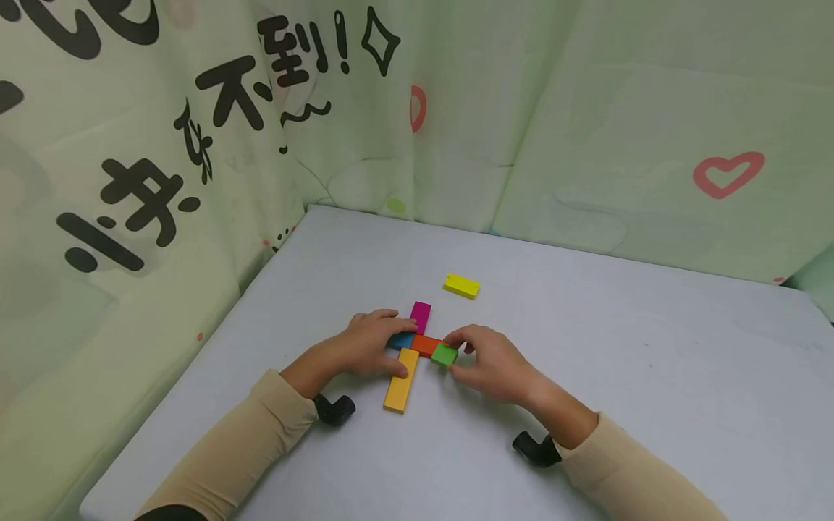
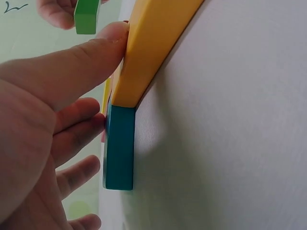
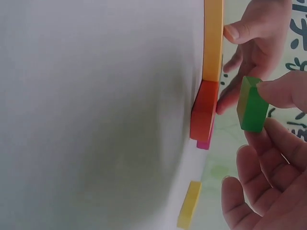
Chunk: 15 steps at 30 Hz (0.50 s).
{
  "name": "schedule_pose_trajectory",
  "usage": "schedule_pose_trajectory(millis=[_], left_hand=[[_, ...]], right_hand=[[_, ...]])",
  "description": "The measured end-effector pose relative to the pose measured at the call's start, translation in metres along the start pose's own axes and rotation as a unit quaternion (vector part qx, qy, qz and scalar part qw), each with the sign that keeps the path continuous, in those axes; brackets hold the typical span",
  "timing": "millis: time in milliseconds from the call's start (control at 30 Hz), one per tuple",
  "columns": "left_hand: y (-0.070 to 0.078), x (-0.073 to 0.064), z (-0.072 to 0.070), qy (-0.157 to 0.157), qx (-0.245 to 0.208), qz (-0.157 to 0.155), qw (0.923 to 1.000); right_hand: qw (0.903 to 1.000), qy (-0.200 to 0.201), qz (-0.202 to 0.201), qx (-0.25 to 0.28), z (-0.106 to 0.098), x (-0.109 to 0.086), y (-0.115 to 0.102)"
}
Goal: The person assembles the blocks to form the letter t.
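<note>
On the white table, a long amber block [image 1: 399, 394] meets a row made of a blue block [image 1: 399, 340] and an orange-red block [image 1: 426, 346]. A magenta block [image 1: 420, 316] extends from the row's far side. My left hand [image 1: 365, 346] rests over the row's left end, its thumb touching the amber block and its fingertips at the blue and magenta blocks. With thumb and fingers my right hand [image 1: 491, 362] pinches a small green block [image 3: 253, 104]. In the right wrist view that block is raised off the table, above the level of the orange-red block.
Farther back on the table [image 1: 619, 347] lies a yellow block [image 1: 461, 286], apart from the others. A pale green curtain [image 1: 469, 108] with dark lettering hangs along the left and far edges. Black devices [image 1: 335, 410] are at both wrists.
</note>
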<state>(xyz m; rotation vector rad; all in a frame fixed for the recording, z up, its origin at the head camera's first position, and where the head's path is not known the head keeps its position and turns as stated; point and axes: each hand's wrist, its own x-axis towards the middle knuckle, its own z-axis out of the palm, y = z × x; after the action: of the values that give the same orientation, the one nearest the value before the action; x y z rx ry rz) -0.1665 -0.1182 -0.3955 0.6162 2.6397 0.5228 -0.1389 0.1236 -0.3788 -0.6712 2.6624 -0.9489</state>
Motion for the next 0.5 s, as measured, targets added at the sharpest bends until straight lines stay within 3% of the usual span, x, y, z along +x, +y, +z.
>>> schedule_pose_trajectory(millis=[500], left_hand=[[0.0,0.001,0.001,0.004,0.01,-0.012,0.9999]], right_hand=[[0.9987,-0.03,-0.037,-0.02,0.013,-0.016,-0.012]])
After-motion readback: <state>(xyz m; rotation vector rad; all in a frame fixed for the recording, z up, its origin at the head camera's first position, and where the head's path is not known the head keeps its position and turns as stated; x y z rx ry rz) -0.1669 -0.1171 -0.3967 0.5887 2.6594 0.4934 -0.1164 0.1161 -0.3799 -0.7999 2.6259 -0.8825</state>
